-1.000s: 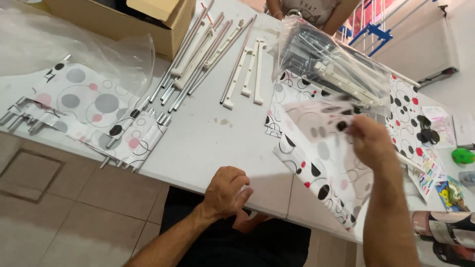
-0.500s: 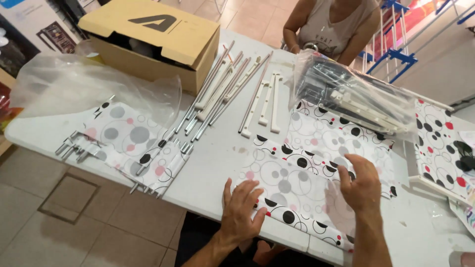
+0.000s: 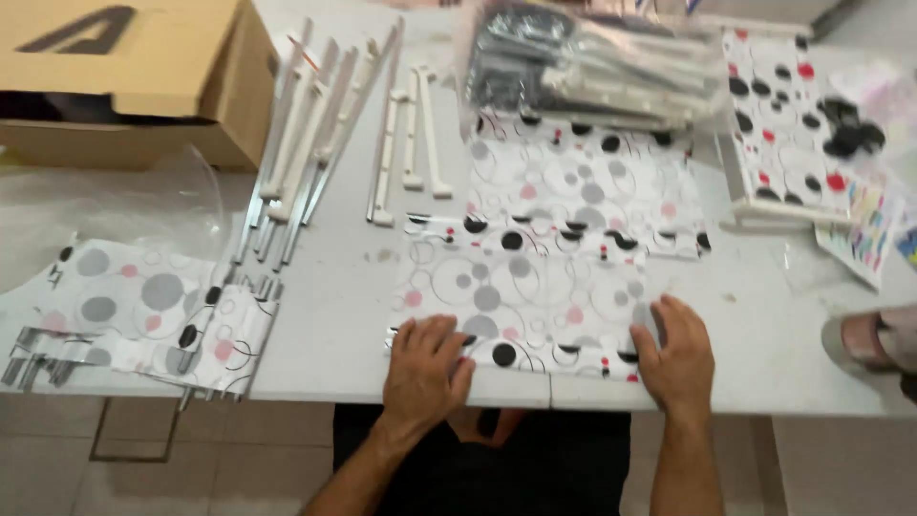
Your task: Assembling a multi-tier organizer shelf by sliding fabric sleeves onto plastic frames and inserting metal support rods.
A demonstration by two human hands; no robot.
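White and long, the counter [image 3: 325, 287] runs across the view above a tiled floor, with a cardboard box [image 3: 124, 81] at its far left corner. Near the front edge lies the folded fabric panel [image 3: 535, 287], white with grey, black and pink circles, spread flat between the two hands. It looks thin, light and limp, likely to sag or slide on the smooth top if lifted by one corner; a hold on both near corners at once would probably keep it square. A second patterned piece [image 3: 153, 320] lies at the left edge, well apart. Beyond it a bundle of metal rods [image 3: 310, 134] fans out, beside white plastic rails [image 3: 413, 134] and a clear bag of parts [image 3: 583, 67]. The left hand [image 3: 425, 368] presses flat on the panel's near left corner, fingers spread, holding nothing. The right hand [image 3: 676, 355] rests likewise on the near right corner, fingers [image 3: 659, 320] flat and open.
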